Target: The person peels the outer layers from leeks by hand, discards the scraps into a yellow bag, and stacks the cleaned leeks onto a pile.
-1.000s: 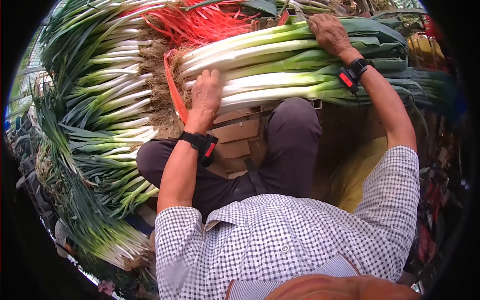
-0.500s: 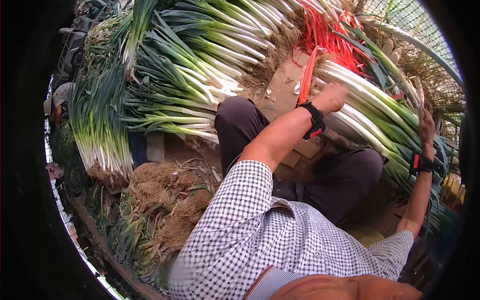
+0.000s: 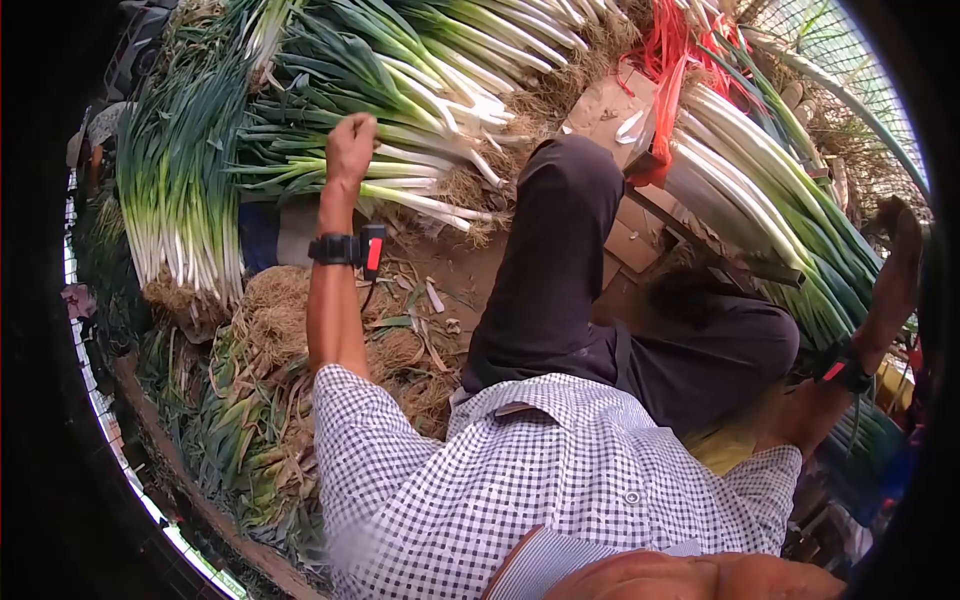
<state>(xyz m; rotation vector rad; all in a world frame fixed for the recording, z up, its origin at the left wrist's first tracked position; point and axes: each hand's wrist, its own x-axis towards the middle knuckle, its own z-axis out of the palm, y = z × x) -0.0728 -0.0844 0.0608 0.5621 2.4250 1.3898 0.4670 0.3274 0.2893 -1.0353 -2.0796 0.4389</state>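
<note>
My left hand (image 3: 350,150) is closed at the leaf side of the nearest leeks (image 3: 400,175), its fingers curled at a green stalk; what they grip is too small to make out. A bundle of thick leeks (image 3: 745,170) lies at the right, white ends up and left, over a metal bar (image 3: 700,240). Beyond its leafy end, at the far right edge, is my right hand (image 3: 895,225), dark and partly smeared, so its fingers are unclear. Red plastic strip (image 3: 665,120) hangs by the bundle's white ends.
More leeks (image 3: 185,190) stand in a pile at the left. Cut roots (image 3: 275,310) and leaf scraps (image 3: 240,420) cover the ground below them. Cardboard (image 3: 630,225) lies past my raised knee (image 3: 565,190). Wire netting (image 3: 850,50) rises at the upper right.
My left hand has left the thick bundle and swung left to the leek pile. My right hand has moved off the bundle's leaves toward the right edge. The view has turned leftward.
</note>
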